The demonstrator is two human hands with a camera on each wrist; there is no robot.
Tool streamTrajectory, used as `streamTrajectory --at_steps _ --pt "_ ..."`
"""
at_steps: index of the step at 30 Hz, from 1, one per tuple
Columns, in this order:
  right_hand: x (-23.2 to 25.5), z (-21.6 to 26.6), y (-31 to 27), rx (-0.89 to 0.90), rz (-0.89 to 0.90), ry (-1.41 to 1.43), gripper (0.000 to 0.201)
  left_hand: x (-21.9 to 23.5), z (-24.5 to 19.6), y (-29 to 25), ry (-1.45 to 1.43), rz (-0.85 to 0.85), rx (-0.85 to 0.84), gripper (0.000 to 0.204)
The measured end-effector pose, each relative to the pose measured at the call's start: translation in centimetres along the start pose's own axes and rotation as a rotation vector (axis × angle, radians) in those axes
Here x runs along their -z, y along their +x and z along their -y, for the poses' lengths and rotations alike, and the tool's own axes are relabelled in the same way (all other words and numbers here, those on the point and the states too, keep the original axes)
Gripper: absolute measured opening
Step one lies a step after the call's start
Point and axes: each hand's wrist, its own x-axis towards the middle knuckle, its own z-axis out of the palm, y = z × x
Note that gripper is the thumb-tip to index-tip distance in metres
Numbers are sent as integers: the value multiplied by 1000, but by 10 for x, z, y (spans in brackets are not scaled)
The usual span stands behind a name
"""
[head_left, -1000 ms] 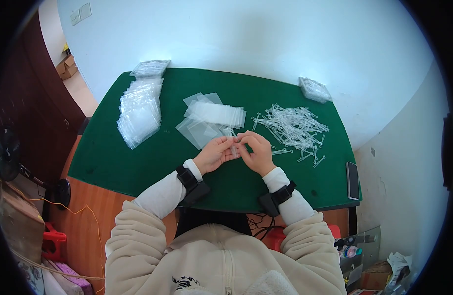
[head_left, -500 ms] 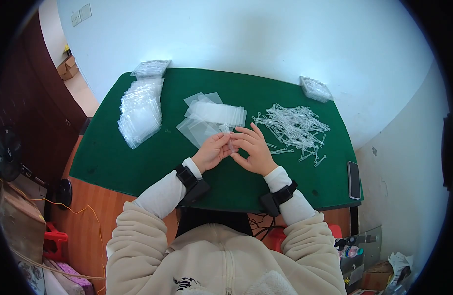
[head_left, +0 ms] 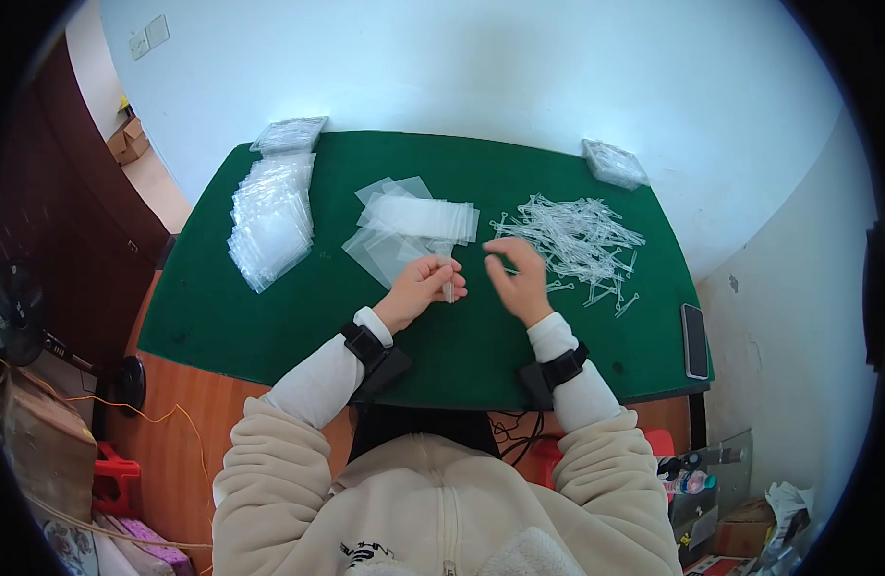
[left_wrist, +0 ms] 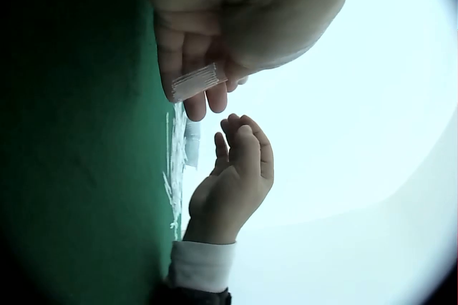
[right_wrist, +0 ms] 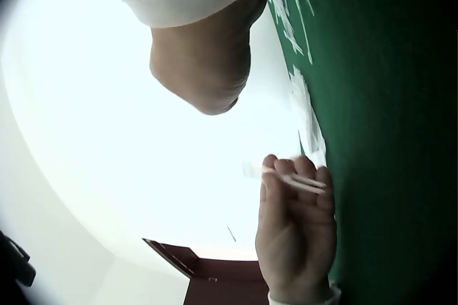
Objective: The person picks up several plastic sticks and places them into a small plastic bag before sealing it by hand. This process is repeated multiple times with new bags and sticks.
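Left hand (head_left: 423, 290) pinching; right hand (head_left: 522, 280) apart, loosely curled.

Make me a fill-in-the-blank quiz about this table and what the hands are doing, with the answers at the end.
The tabletop is ____ in colour.
A narrow clear bundle is held in the person's ____ hand.
The heap of loose clear looped pieces lies to the ____ of the middle pile of clear bags.
The dark-screened ____ lies near the table's right edge.

Missing words, in order: green; left; right; phone.
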Motion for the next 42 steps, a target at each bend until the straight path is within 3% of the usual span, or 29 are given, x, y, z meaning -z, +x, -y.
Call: streamTrajectory --at_steps 1,3,4,7,12,16,21,28,32,35,36,39,42 --pt "5 -10 3 -2 -2 -1 11 -1 0 -1 0 2 2 23" --pt "17 -25 8 17 -98 -388 3 -4 -1 -2 327 20 -207 20" --pt "20 -31 7 14 -99 -392 3 -6 -1 -2 489 31 -312 18" --pt "25 -35 4 -93 45 -657 3 -7 -1 -2 589 71 -315 17" --pt "19 -34 -4 -111 221 -793 3 -9 -8 -5 724 120 -315 16" --pt "15 -43 -6 -121 207 -767 5 -8 -6 -4 658 130 -258 16" --pt "15 -46 -8 -114 227 -781 5 -5 -1 -1 668 107 -301 16" --pt "18 -37 -5 -74 242 -728 4 -2 1 1 252 3 -105 20" --pt "13 -26 -1 19 160 -628 10 0 -2 1 182 26 -14 24" --pt "9 -11 3 -172 122 114 16 -2 -3 -3 98 56 32 25" --pt "7 -6 5 -160 121 113 16 -2 -5 -3 57 70 50 25" --pt "2 7 0 -347 120 688 17 -3 -6 -3 11 93 87 25" --pt "3 6 -1 -357 173 724 15 -5 -6 -4 -23 118 118 26"
